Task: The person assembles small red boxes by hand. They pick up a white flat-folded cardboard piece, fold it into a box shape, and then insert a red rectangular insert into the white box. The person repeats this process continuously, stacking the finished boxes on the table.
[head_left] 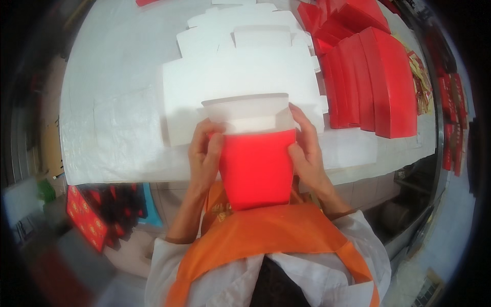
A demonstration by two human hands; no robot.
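Observation:
Close in front of my orange apron, a red cardboard box (258,166) with a white inside is held between both hands. Its far end gapes, and a white flap (248,106) stands up there. My left hand (206,148) grips the box's left edge near the opening, with the thumb on the red face. On the opposite edge, my right hand (307,148) holds it the same way, its index finger reaching up beside the flap. Beyond the box lies a stack of flat white cardboard blanks (240,66) on the table. The inside of the box shows only in part.
Several folded red boxes (378,82) stand in a row at the table's right side, with more red pieces (353,15) behind. A pale plastic sheet covers the table (112,128). Below its left edge sits a patterned red box (84,215) among dark and red items.

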